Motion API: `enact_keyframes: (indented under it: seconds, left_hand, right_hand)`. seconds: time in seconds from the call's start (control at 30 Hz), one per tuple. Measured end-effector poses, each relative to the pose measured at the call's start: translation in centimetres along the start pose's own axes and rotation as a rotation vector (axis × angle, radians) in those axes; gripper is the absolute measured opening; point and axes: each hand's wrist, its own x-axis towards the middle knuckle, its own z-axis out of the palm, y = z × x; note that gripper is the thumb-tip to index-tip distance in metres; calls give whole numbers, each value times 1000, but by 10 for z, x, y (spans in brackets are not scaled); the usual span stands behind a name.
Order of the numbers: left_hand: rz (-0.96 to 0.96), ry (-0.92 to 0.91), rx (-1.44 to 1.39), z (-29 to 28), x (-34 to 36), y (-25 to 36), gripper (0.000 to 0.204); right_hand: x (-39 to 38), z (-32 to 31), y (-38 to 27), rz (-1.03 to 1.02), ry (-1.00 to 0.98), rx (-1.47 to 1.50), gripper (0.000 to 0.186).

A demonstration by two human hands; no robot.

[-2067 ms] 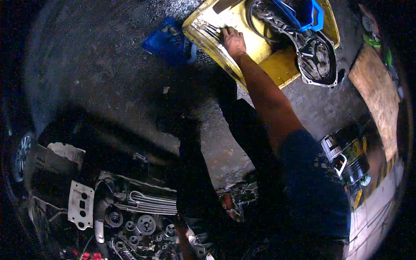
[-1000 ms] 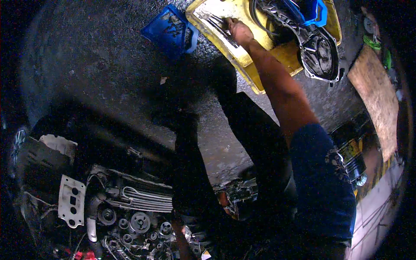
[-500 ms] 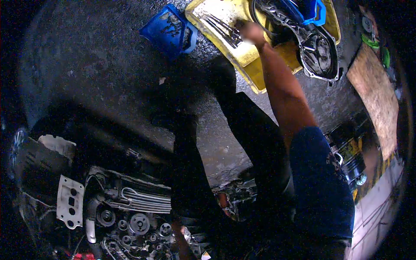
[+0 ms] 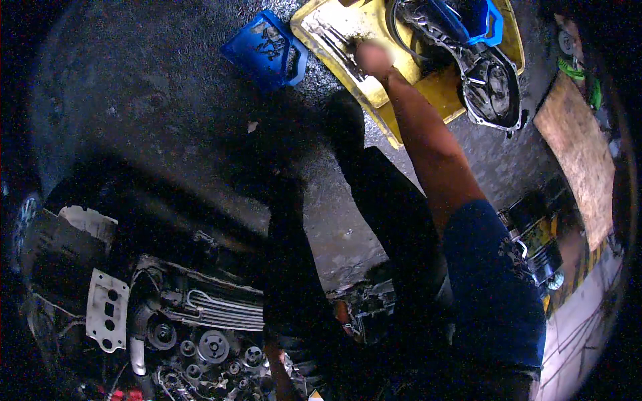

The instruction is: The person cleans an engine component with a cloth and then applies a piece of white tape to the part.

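A blue container (image 4: 242, 51) of small parts stands left of the yellow tray (image 4: 441, 100); slim rods (image 4: 332, 35) lie along the tray's left edge, just beside the right hand (image 4: 374, 59), fingers (image 4: 363, 52) too blurred to tell their grip; a metal housing (image 4: 491, 93) overhangs its near right corner.

Beneath the right grip (image 4: 375, 57), the shallow yellow plastic tray (image 4: 438, 95) shows black smudges. Left of the grip, the angular plastic container (image 4: 264, 71) is blue; right of the grip, the cast-metal housing (image 4: 491, 93) is silver-grey and black. Below the grip, the navy cloth sleeve (image 4: 485, 274) bears a pale print.
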Motion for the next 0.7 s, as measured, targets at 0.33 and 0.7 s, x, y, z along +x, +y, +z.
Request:
enact_keyframes:
  seconds: [0.33, 0.7]
  left_hand:
    - [117, -90, -90, -8, -13, -8, 42]
    - [482, -208, -299, -17, -129, -75, 42]
  right_hand:
    - [-102, -40, -19, 300, 236, 256, 40]
    - [-344, -199, -31, 6, -138, 639, 20]
